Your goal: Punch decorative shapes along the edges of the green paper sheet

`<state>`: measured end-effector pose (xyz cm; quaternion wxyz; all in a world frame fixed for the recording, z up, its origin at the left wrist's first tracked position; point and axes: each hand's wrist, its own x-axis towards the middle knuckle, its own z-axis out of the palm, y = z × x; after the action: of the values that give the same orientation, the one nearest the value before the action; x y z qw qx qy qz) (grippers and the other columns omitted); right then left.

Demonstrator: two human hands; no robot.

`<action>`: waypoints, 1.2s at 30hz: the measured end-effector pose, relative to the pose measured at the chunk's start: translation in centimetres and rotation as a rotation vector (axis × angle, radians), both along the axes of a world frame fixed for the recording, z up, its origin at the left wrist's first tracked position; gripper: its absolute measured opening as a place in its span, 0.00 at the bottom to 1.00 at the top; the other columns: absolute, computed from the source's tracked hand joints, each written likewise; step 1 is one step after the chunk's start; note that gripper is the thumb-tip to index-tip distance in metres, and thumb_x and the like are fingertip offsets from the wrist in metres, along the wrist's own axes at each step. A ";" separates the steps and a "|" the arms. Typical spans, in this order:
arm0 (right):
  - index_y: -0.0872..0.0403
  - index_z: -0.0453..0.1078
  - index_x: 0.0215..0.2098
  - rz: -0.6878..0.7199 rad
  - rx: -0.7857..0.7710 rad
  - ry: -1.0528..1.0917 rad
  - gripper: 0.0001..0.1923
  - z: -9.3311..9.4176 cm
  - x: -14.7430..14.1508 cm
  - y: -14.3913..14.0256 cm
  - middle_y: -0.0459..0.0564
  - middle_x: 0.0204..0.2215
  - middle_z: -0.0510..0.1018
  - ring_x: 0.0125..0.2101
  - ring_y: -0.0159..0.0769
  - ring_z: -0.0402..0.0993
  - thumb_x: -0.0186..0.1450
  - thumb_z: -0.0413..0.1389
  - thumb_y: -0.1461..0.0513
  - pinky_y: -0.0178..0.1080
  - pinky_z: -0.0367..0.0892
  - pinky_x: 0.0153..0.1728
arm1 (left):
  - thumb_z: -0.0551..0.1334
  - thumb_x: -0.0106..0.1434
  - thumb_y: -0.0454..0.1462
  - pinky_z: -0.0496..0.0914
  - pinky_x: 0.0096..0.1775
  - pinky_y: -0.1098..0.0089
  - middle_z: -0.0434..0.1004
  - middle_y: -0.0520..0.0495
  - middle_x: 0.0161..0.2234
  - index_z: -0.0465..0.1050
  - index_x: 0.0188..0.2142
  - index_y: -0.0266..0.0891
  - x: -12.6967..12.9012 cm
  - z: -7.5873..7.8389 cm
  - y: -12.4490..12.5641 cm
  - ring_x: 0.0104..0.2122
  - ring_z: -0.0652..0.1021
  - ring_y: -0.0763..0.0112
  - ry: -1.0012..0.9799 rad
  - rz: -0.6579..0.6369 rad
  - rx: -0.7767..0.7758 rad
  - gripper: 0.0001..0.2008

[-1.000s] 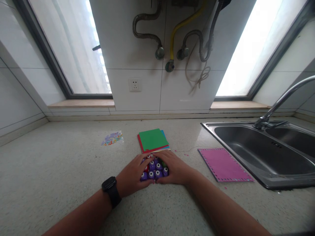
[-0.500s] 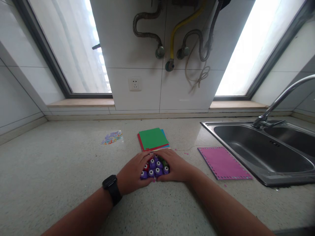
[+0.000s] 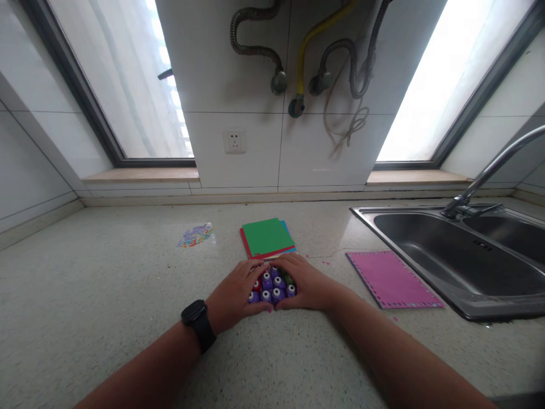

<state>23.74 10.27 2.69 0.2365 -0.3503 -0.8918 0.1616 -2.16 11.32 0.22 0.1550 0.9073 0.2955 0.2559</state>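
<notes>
A tight cluster of small craft punches (image 3: 272,287), mostly purple with a red and a green one, sits on the speckled countertop (image 3: 106,295). My left hand (image 3: 234,295), with a black watch on its wrist, cups the cluster's left side. My right hand (image 3: 306,284) cups its right side. The fingertips of both hands curl around the far edge, so the punches are pressed together between my palms. Just beyond them lies a stack of coloured paper squares (image 3: 267,237) with a green sheet on top.
A pink sheet with a punched border (image 3: 392,278) lies to the right, next to a steel sink (image 3: 451,255) with a tap (image 3: 489,170). A small heap of coloured paper bits (image 3: 196,234) lies at the far left. Hoses hang on the tiled wall behind.
Both hands have slid the cluster of punches a little away from me, toward the paper stack, and closed in tighter around it. The view has shifted slightly.
</notes>
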 end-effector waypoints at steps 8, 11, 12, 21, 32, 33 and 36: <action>0.50 0.60 0.66 0.024 0.002 -0.037 0.48 0.0 0.0 0.2 0.58 0.59 0.71 0.58 0.53 0.67 0.53 0.70 0.46 0.53 0.59 0.60 | 0.69 0.60 0.53 0.64 0.61 0.45 0.65 0.35 0.63 0.58 0.69 0.43 0.2 0.2 -0.1 0.60 0.69 0.48 0.001 0.006 -0.027 0.43; 0.51 0.60 0.67 0.035 0.000 -0.020 0.48 0.0 -0.2 0.1 0.60 0.60 0.71 0.59 0.53 0.66 0.54 0.70 0.46 0.53 0.59 0.60 | 0.70 0.59 0.53 0.63 0.62 0.45 0.65 0.35 0.64 0.56 0.69 0.43 0.2 0.1 -0.1 0.61 0.68 0.48 -0.014 -0.002 -0.027 0.45; 0.52 0.59 0.67 0.038 -0.001 -0.010 0.48 -0.1 -0.2 0.0 0.60 0.60 0.71 0.59 0.53 0.66 0.54 0.70 0.47 0.53 0.59 0.61 | 0.71 0.58 0.53 0.63 0.62 0.45 0.64 0.35 0.64 0.56 0.70 0.43 0.2 0.0 -0.1 0.61 0.68 0.48 -0.020 -0.005 -0.026 0.46; 0.54 0.59 0.67 0.035 -0.019 0.050 0.50 -0.5 -0.1 0.0 0.62 0.61 0.71 0.60 0.53 0.67 0.53 0.71 0.47 0.54 0.59 0.61 | 0.71 0.59 0.51 0.63 0.63 0.45 0.63 0.34 0.64 0.53 0.69 0.43 -0.1 -0.4 0.1 0.62 0.67 0.47 -0.040 -0.021 -0.038 0.45; 0.53 0.59 0.68 0.002 -0.011 0.047 0.50 -0.5 0.1 -0.2 0.60 0.61 0.71 0.60 0.52 0.67 0.54 0.71 0.48 0.53 0.59 0.62 | 0.71 0.60 0.46 0.62 0.63 0.45 0.62 0.34 0.65 0.52 0.69 0.41 -0.1 -0.6 0.1 0.62 0.66 0.47 -0.025 0.007 0.011 0.44; 0.52 0.59 0.68 -0.005 -0.005 0.038 0.50 -0.5 0.0 -0.3 0.60 0.61 0.71 0.60 0.52 0.67 0.54 0.71 0.48 0.53 0.59 0.62 | 0.71 0.60 0.48 0.62 0.63 0.45 0.62 0.34 0.65 0.52 0.69 0.41 0.0 -0.6 0.0 0.62 0.66 0.47 -0.016 0.014 0.011 0.44; 0.53 0.59 0.68 -0.019 0.003 0.021 0.50 -0.6 -0.3 -0.4 0.60 0.61 0.71 0.60 0.53 0.67 0.54 0.71 0.46 0.54 0.58 0.62 | 0.69 0.59 0.55 0.62 0.63 0.45 0.63 0.33 0.64 0.52 0.69 0.40 0.1 -0.4 0.0 0.62 0.67 0.47 0.007 0.026 0.005 0.47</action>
<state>23.47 9.83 2.14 0.2477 -0.3568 -0.8861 0.1615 -2.10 11.35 -0.19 0.1483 0.9046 0.3074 0.2554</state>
